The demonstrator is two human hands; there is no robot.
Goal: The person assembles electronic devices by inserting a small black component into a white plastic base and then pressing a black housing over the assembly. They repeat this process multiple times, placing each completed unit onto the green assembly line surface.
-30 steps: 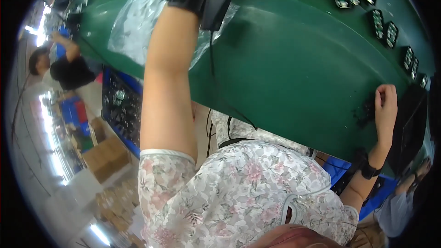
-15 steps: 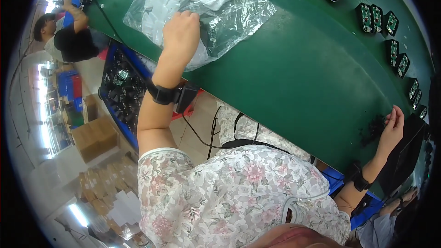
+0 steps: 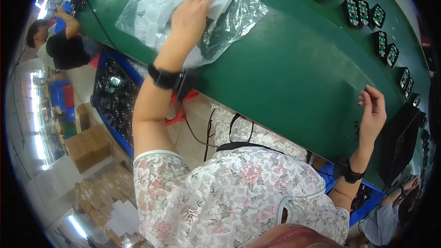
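Observation:
A clear plastic bag [image 3: 243, 23] full of flat white plastic pieces lies toward the back left of the green table. Inside its mouth my left hand [image 3: 189, 20] is closed, with a white plastic piece [image 3: 224, 1] at its fingertips. The fingers themselves are partly hidden behind the hand. At the right, my right hand [image 3: 373, 112] is raised over the table, thumb and forefinger pinched on a small black piece [image 3: 360, 97], too tiny to name more exactly. Several more small black pieces [image 3: 356, 128] lie scattered on the table just beside that hand.
Black housings with green circuit boards [image 3: 352, 11] stand in a row along the right far side. A black box [image 3: 398, 144] sits right of my right hand. Blue bins [image 3: 115, 94] of black parts flank the table's near edge. Another person [image 3: 62, 46] works at far left.
My right hand has lifted off the pile of small black pieces and moved left and away from me. My left hand has shifted deeper into the bag, and a white piece now tilts beside its fingers.

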